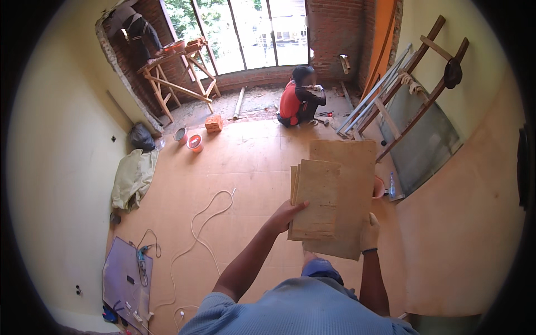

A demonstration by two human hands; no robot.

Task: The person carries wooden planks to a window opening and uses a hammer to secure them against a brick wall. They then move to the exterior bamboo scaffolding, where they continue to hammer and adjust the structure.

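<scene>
A stack of thin tan boards, plywood by the look of it, is held up in front of my body. Smaller boards (pixel 315 195) lie over one larger board (pixel 357 178), their edges stepped at the left. My bare left hand (pixel 289 215) grips the left edge of the smaller boards, thumb on top and fingers hidden beneath. On the other side, my right hand (pixel 369 231), in a pale glove, is closed on the larger board's right edge near its lower corner.
A person (pixel 301 100) in red and black squats ahead; another (pixel 134 28) bends on a wooden scaffold (pixel 176 89). Buckets (pixel 194 143) and bricks (pixel 213 123) stand far left. A white cable (pixel 195 237) crosses the floor. A wooden ladder (pixel 402 84) and pipes lean at right.
</scene>
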